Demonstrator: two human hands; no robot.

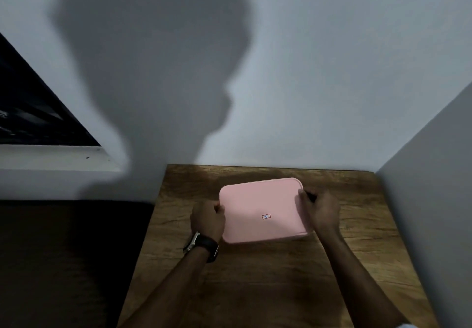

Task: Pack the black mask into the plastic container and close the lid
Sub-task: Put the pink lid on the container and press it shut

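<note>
A pink plastic container (260, 206) with its lid on lies flat on the wooden table (255, 276); a small red-framed sticker marks the lid. My left hand (208, 219), a black watch on its wrist, grips the container's left edge. My right hand (320, 211) grips the right edge. A small dark sliver shows at my right fingertips; I cannot tell whether it is the black mask. The mask is otherwise not visible.
The table stands in a corner, with a white wall (306, 98) behind it and another wall (434, 174) close on the right. A dark surface (63, 251) lies left of the table. A dark window (30, 113) with a white sill is at far left.
</note>
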